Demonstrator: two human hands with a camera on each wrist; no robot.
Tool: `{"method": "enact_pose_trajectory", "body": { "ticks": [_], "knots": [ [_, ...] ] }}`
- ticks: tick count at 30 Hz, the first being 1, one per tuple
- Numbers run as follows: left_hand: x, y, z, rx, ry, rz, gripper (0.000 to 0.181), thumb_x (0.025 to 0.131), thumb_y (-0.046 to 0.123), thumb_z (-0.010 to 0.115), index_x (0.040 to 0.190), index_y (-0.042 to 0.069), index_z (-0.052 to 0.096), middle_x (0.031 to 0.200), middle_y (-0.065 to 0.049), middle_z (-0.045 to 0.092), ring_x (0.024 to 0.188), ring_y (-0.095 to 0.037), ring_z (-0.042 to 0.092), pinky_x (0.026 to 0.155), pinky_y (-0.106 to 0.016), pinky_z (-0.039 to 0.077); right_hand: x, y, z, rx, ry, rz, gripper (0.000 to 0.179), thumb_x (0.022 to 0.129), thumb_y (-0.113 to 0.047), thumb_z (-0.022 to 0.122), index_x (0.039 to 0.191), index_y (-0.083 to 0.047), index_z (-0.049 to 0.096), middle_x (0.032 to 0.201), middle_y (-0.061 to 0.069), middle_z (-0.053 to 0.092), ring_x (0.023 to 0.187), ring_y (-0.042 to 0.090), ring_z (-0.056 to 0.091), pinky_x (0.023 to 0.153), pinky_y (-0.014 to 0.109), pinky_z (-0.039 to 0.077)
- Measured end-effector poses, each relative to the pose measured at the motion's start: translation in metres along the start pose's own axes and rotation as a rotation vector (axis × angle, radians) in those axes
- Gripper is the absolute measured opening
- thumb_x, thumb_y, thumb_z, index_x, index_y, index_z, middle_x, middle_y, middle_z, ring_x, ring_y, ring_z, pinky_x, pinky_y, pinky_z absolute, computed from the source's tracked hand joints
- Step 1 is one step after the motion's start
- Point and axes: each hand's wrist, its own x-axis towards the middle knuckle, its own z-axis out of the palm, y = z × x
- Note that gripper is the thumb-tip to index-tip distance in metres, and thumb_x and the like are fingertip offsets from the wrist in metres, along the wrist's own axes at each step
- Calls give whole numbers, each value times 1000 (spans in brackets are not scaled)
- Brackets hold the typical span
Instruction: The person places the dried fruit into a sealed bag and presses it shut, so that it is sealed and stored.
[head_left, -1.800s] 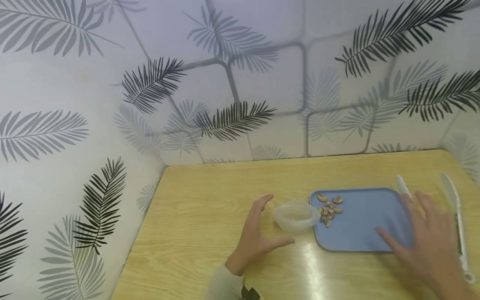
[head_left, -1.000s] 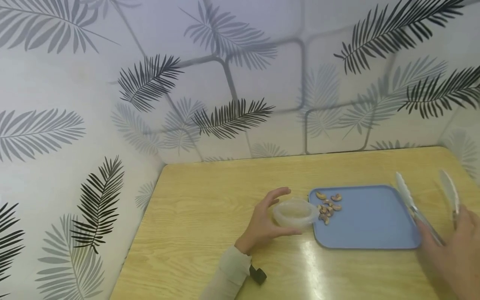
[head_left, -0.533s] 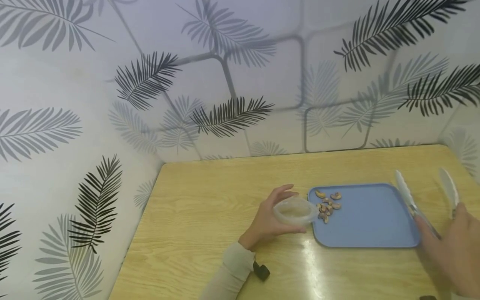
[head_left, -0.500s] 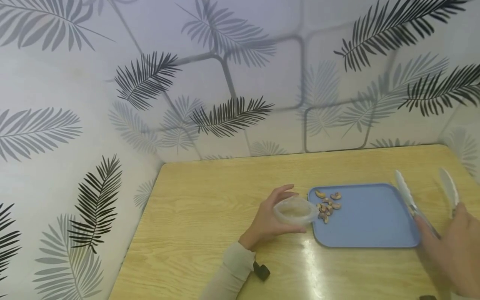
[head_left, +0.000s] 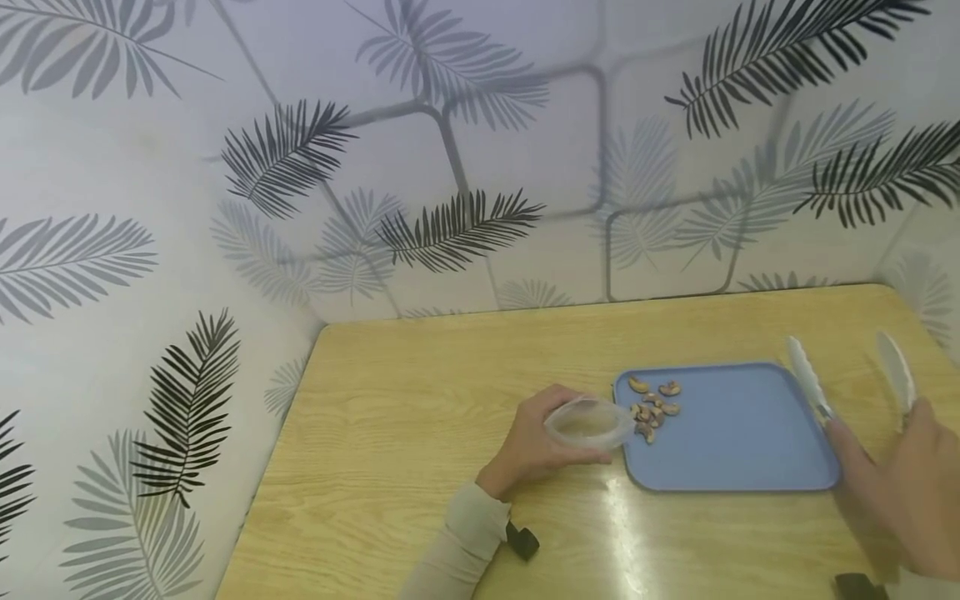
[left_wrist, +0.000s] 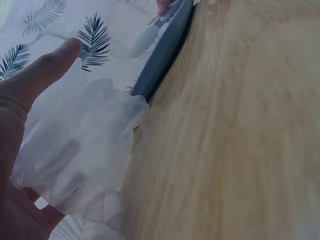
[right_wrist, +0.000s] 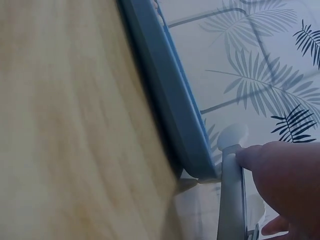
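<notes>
My left hand (head_left: pixel 534 442) holds a small translucent plastic bowl (head_left: pixel 591 427) from its left side, fingers behind and thumb in front. In the left wrist view the cloudy wall of the bowl (left_wrist: pixel 85 145) fills the space between thumb and fingers. At the tray's right end, my right hand (head_left: pixel 903 487) grips metal tongs (head_left: pixel 804 373) with pale scalloped tips. The two arms of the tongs are spread wide and point toward the wall. In the right wrist view the thumb lies along one metal arm. Several cashews (head_left: pixel 647 412) lie in the tray's left end, beside the bowl.
A blue rectangular tray (head_left: pixel 738 433) lies on the wood-grain table (head_left: pixel 420 392) between the hands, its raised left edge right at the bowl. Behind and to the left stand walls with leaf-patterned covering (head_left: pixel 517 167).
My left hand has moved right and closed round the bowl. The right hand has moved from over the tray's right end onto the tongs and taken hold of them.
</notes>
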Motion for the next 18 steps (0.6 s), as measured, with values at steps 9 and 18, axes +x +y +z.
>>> {"method": "enact_pose_trajectory", "body": {
  "ticks": [9,18],
  "knots": [
    [-3,-4,4,89,-3,133,63,74,18,103,130,14,75,127,-5,75,117,-16,70,104,-28,59,10,-1,-8,-42,-50,28,111,98,-67,67,145,25,27,111,50,45,95,67,54,66,65,46],
    [-10,-3,6,71,40,209,57,80,11,99,131,12,74,127,-6,80,116,-19,75,104,-29,61,20,-3,-10,-163,-171,133,138,93,-84,57,156,28,9,128,59,34,113,73,44,87,78,46]
  ]
}}
